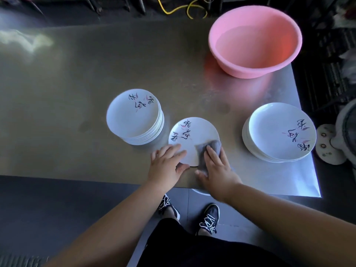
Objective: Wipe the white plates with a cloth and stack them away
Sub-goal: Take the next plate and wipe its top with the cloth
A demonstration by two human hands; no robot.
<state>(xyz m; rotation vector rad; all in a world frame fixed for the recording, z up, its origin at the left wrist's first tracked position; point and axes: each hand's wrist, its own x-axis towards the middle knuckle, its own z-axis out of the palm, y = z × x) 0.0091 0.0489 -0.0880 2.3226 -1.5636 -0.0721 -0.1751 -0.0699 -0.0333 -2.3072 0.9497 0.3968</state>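
Left stack (134, 116) sits just beside the working plate, neat and tall. I can't tell if that's the done pile or the to-do pile, but either way it's parked within easy reach.

Left hand (167, 164) has its fingers lying fairly straight on the near-left rim of the single plate (192, 139), thumb against the near edge. It isn't gripping anything. My guess is it's just pinning the plate so it doesn't skate around on the slick metal table (57, 93).

The plate lies flat near the front edge, between the two stacks and apart from both, right in front of the person.

The grey cloth (210, 149) is on the plate's near-right side, hanging over the rim. Right hand (215, 166) is spread flat on top of it, thumb out, pressing rather than clutching, so it looks mid-wipe.

The pink basin (254, 41) is at the back right, well clear. Right stack (279, 132) sits near the table's right edge, a bit uneven.
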